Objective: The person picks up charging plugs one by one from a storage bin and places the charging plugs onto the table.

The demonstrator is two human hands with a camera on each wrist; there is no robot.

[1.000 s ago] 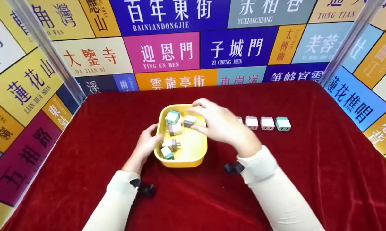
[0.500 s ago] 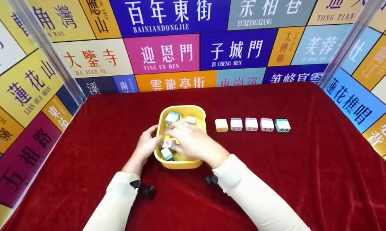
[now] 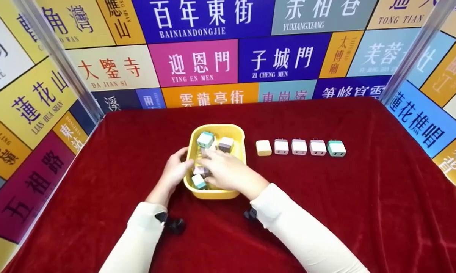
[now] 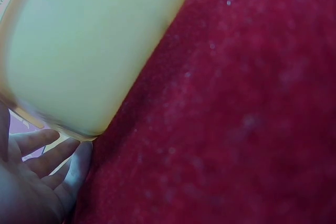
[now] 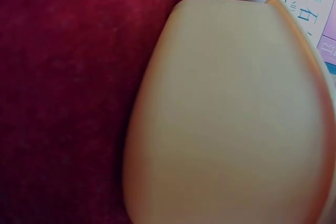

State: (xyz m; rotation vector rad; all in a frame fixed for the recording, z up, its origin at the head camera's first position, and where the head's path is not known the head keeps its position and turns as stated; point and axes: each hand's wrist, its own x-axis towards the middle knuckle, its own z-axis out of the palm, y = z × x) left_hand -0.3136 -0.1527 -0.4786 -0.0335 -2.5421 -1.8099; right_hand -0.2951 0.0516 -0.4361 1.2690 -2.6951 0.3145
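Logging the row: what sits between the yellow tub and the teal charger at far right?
Head view: one cream block, then three white-and-mauve chargers, on red cloth.

A yellow tub [image 5: 226,103] seemingly rests on red cloth [image 5: 63,98], with lettered panels [image 5: 310,3] beyond.

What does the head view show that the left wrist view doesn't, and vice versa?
Only head: a row of five chargers on the cloth, loose chargers inside the yellow box, and the right hand reaching in, its fingertips partly hidden.

Only left wrist: separate fingers of the left hand, with gaps between them, at the box's edge; plus a close-up of the outer wall down to the cloth.

Both: the box, the left hand, red cloth and lettered panels, just a corner of those in the wrist view.
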